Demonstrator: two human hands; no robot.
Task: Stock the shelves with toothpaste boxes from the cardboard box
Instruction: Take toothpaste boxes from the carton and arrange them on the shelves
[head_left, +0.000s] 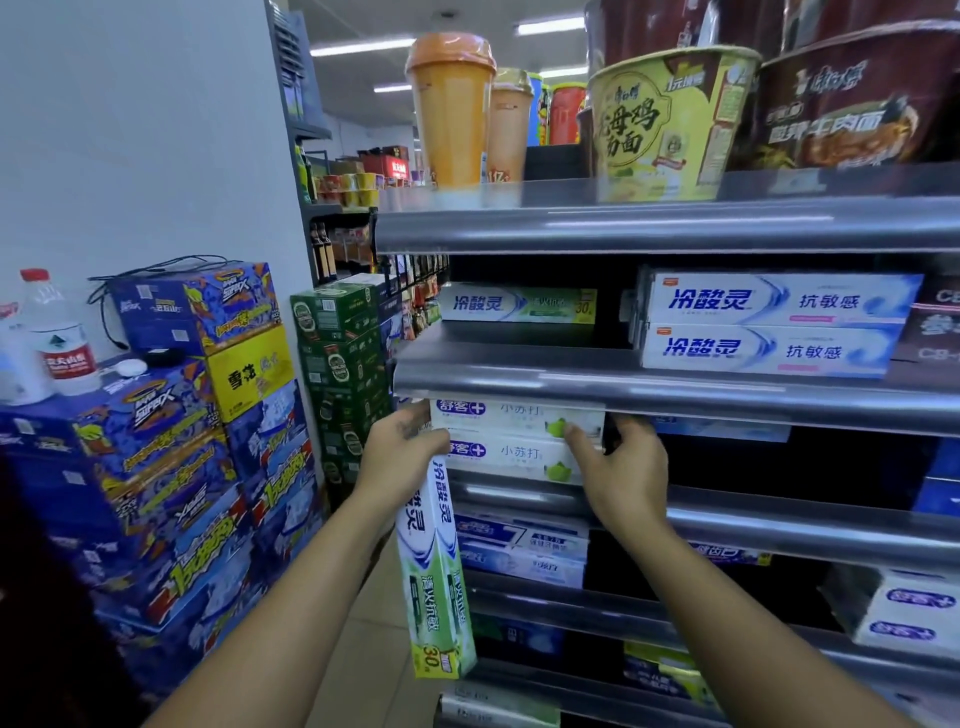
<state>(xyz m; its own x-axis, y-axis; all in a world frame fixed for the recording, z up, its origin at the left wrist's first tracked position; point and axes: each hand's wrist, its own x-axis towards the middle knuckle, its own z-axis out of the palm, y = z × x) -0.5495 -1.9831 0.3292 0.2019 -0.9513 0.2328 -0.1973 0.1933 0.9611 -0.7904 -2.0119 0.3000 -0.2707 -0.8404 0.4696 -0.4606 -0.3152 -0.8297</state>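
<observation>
Left hand (400, 457) grips the top end of a green-and-white toothpaste pack (436, 566), which hangs straight down in front of the lower shelves; whether it is one box or two held together I cannot tell. Right hand (626, 470) is at the right end of the two white toothpaste boxes (511, 441) stacked on the middle shelf (779, 525), thumb laid on their front and fingers curled round behind the end, so it holds the stack rather than just touching it. The left knuckles sit right beside the stack's left end. No cardboard box shows in this view. The likeliest slip, as I judge it, is the hanging pack: held by one end only, it could slide out of the fingers or swing against the blue-and-white boxes (522, 553) on the shelf below and push them askew. The stack is a second risk; squaring it from one end could skate the upper box off the lower and over the shelf lip. A matching green box (519, 304) lies one shelf up, so setting the pack down here would likely put it in the wrong row
</observation>
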